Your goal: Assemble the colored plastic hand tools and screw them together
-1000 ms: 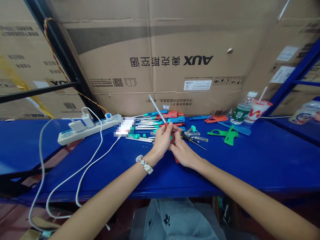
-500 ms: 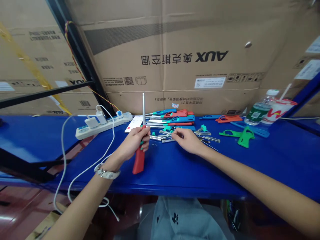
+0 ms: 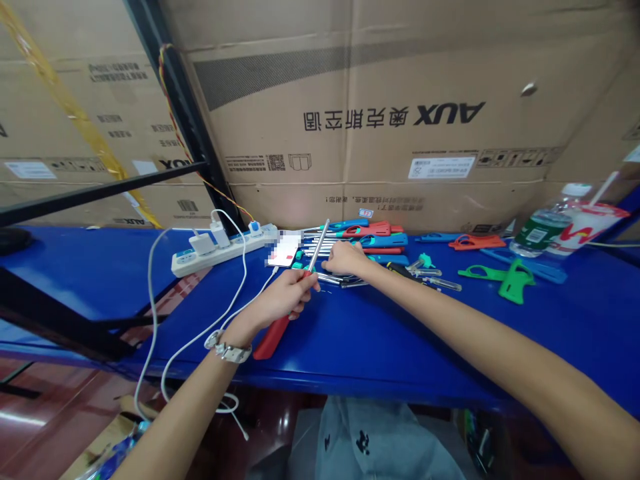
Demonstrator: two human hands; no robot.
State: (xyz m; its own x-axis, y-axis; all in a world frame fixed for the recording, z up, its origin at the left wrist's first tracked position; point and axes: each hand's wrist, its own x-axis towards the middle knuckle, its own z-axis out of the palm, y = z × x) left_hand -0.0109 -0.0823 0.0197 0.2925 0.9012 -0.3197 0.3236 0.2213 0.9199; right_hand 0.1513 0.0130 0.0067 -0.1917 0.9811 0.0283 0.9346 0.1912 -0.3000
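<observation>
My left hand [image 3: 285,293] is wrapped round a long-nosed gas lighter [image 3: 271,337] with a red handle. Its metal tube points up and away, tilted right. My right hand [image 3: 345,259] is over loose parts at the near side of the pile, fingers curled together; whatever is between them is hidden. Beside it lie small green pieces [image 3: 311,268] and metal tubes [image 3: 353,283]. Several red and blue lighters [image 3: 383,241] lie stacked behind. To the right of my right hand are a black and yellow screwdriver [image 3: 400,270] and clear plastic pieces [image 3: 445,283].
Green handle shells [image 3: 515,281], an orange shell [image 3: 477,242], a bottle [image 3: 537,230] and a cup [image 3: 585,230] stand or lie right. A power strip [image 3: 225,255] with white cables and a phone [image 3: 285,250] are left. A cardboard box [image 3: 370,80] rises behind the blue table [image 3: 400,340].
My hands were together on the red lighter. The left hand drew it left, and its tube swung upright, then tilted right. My right hand let go and moved into the loose parts. The view turned left.
</observation>
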